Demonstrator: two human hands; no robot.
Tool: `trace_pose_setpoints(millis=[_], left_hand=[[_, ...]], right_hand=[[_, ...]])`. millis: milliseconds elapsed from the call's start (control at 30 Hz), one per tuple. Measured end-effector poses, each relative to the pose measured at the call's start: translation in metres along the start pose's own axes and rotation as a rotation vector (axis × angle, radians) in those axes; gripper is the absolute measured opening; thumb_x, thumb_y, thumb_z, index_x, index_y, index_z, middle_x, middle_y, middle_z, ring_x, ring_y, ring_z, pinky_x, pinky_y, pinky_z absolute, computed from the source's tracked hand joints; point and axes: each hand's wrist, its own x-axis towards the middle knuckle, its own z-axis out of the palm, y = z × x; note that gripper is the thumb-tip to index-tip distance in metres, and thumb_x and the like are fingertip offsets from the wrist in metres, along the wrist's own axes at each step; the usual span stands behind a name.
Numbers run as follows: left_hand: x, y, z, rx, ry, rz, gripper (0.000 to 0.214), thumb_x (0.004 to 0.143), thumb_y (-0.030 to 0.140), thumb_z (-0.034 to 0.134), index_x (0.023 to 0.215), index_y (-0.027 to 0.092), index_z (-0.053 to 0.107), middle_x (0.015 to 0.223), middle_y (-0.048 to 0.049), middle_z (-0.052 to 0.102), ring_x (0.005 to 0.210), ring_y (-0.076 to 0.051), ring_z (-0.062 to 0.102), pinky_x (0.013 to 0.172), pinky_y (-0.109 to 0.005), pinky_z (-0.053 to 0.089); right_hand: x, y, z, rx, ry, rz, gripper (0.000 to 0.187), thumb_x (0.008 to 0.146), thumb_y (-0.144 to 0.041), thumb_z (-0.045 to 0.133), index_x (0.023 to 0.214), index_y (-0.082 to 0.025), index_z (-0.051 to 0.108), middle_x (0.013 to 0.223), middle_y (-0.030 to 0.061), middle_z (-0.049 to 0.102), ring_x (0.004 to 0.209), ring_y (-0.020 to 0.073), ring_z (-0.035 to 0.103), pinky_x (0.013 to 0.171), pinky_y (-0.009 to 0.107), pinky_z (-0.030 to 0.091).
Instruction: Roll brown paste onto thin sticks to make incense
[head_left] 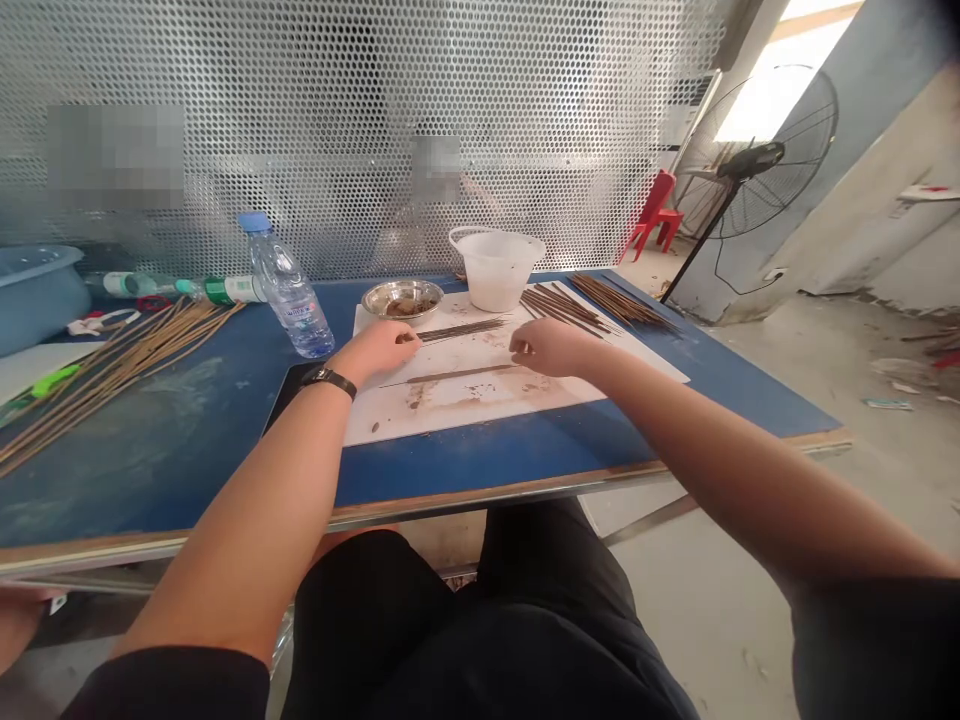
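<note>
On a blue table (465, 462), a white sheet (480, 350) with brown dust and smears; on the sheet, between the two hands and a bit nearer to the body, one thin stick (457, 376), lying flat from side to side, brown and fatter along most of its length, with a bare thin end at the left; left hand (390, 345) low over the sheet, fingers curled in, a black band (334, 381) around the wrist; right hand (551, 347) near the stick's right end, fingers curled too; hands well apart from each other; cannot tell if either one is clamped on something or just bent around air; right beside the left hand, a small bunch of thin dark sticks (466, 330), pointing toward the right; just behind the left hand, a shiny metal bowl (373, 300) with a brown lump (407, 307) inside; next to the bowl, a white bucket (499, 272); behind the right hand, more dark sticks (566, 307) on the sheet, and a pile of brown sticks (622, 300) farther right; to the left, a clear bottle (291, 290) with a blue cap, then long tan sticks (142, 357) and a blue tub (37, 290); past the table, a big fan (754, 162) and a red chair (651, 207).
</note>
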Motion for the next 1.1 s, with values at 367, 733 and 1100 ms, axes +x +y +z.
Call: trace_pose_setpoints(millis=[367,733,1100], left_hand=[[-0.001,0.003,-0.002,0.034,-0.041,-0.028,0.033,0.09,0.051,0.063,0.103,0.025,0.079,0.097,-0.0081,0.079,0.075,-0.025,0.067,0.066,-0.034,0.047],[-0.002,0.011,-0.006,0.081,-0.06,-0.044,0.036,0.09,0.049,0.06,0.103,0.022,0.079,0.086,-0.0073,0.077,0.071,-0.023,0.065,0.071,-0.033,0.049],[-0.005,0.01,-0.007,0.079,-0.093,-0.054,0.038,0.093,0.05,0.059,0.11,0.023,0.078,0.1,-0.0082,0.079,0.074,-0.023,0.066,0.063,-0.031,0.046]], right_hand=[[-0.006,0.025,0.023,-0.153,0.033,-0.269,0.029,0.096,-0.009,0.048,0.105,-0.013,0.075,0.112,0.018,0.073,0.105,0.0294,0.064,0.091,0.041,0.044],[-0.008,0.034,0.029,-0.092,0.088,-0.274,0.03,0.102,-0.02,0.049,0.11,-0.013,0.077,0.115,0.0179,0.074,0.108,0.0295,0.064,0.09,0.039,0.045],[-0.012,0.034,0.03,-0.372,0.076,-0.397,0.023,0.093,-0.009,0.057,0.113,-0.01,0.067,0.113,0.0174,0.069,0.1,0.0287,0.06,0.078,0.035,0.039]])
